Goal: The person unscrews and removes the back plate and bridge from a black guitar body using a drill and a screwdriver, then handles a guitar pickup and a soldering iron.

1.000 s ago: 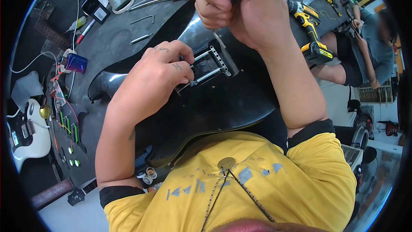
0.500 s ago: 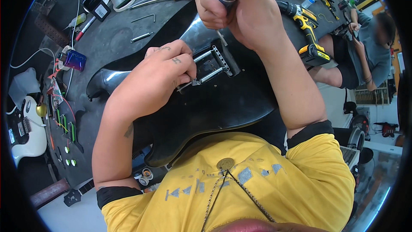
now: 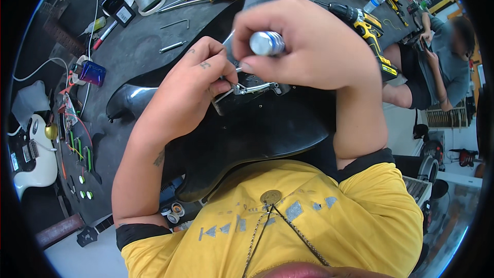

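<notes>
Black guitar body point(image 3: 267, 128) at frame centre, right hand point(image 3: 314, 44) upper centre — fingers curled around a silver-and-blue handle point(image 3: 266, 44), left hand point(image 3: 188, 85) centre-left — fingers bunched beside a metal spring point(image 3: 257, 88), cannot tell what they pinch

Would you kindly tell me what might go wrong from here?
The silver-and-blue tool in the right hand might slip and scratch the glossy black guitar body. A metal spring could snap loose and nip the left hand close beside it.

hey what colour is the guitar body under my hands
The guitar body is glossy black, seen in the head view, the only one here.
</notes>
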Tool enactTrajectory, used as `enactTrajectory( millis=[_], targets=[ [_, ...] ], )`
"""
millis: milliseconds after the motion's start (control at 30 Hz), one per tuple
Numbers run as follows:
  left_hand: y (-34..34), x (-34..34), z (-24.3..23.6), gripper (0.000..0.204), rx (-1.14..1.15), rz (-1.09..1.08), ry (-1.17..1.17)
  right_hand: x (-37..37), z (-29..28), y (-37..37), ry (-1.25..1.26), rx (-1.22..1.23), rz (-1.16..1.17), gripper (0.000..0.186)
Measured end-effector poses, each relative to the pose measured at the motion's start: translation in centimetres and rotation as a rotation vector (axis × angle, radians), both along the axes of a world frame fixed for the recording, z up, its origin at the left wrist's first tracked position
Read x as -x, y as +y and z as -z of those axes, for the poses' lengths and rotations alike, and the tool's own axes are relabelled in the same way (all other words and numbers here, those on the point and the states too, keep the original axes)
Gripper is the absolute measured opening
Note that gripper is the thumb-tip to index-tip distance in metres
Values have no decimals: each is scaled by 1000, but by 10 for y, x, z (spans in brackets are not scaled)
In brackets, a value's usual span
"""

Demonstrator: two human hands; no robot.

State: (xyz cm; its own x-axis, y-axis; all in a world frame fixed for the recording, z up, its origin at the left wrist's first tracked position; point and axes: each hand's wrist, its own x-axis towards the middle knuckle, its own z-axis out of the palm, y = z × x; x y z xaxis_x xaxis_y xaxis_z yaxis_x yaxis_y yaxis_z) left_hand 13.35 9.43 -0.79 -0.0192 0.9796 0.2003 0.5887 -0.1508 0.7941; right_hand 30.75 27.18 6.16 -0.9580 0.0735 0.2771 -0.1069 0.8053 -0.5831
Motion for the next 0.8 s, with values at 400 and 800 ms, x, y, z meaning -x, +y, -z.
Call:
enactTrajectory(
  millis=[400,800],
  targets=[
    [4,17,-3,16,-31,139,83,3,15,-19,-560,-227,17,24],
    [-4,16,-11,20,26,169,272,6,17,-20,-635,-238,-4,20]
  ],
)
